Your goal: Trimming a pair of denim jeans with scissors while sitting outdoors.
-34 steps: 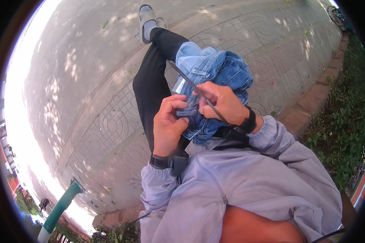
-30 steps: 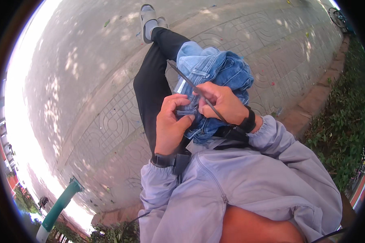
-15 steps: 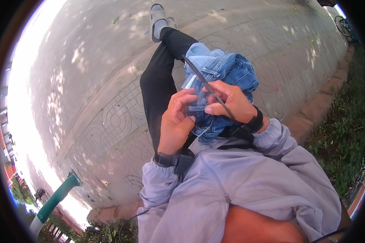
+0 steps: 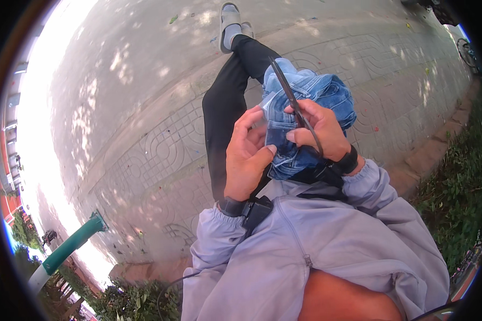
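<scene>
A bundle of blue denim cloth (image 4: 316,93) rests on my lap, over my black trouser leg (image 4: 225,101). My left hand (image 4: 246,158) grips the near edge of the denim, thumb pressed on a folded part. My right hand (image 4: 318,131) pinches the denim from the right and also holds a thin dark rod-like tool (image 4: 292,99) that sticks up and away across the cloth. Both wrists wear dark bands below grey jacket sleeves.
A patterned paved walkway (image 4: 160,150) spreads under my leg, with my foot in a grey sock and sandal (image 4: 230,21) at the top. A brick kerb and grass (image 4: 455,182) run along the right. A green and white post (image 4: 64,251) stands lower left.
My hands and the denim have shifted slightly up and right in view. My left thumb has moved onto the fold, and the dark tool now points more steeply upward.
</scene>
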`<action>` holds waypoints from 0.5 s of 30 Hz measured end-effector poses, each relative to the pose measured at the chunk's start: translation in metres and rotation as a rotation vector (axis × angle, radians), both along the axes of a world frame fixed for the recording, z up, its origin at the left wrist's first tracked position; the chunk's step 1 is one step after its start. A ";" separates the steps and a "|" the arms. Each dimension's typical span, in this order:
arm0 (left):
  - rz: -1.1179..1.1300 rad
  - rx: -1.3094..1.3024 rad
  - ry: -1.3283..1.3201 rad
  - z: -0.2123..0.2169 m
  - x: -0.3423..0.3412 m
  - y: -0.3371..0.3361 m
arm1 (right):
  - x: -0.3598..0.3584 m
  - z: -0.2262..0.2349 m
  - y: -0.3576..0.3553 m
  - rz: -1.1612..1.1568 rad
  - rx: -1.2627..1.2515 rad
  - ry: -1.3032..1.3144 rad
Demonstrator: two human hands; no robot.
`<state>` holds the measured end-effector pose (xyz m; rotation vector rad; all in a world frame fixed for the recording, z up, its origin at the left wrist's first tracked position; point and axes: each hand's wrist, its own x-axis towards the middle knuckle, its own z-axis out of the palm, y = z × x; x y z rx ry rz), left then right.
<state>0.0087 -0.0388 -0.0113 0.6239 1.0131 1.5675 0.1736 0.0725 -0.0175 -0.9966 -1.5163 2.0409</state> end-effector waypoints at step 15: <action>-0.117 -0.269 0.018 -0.014 -0.001 -0.003 | -0.018 0.000 0.013 -0.143 -0.113 0.121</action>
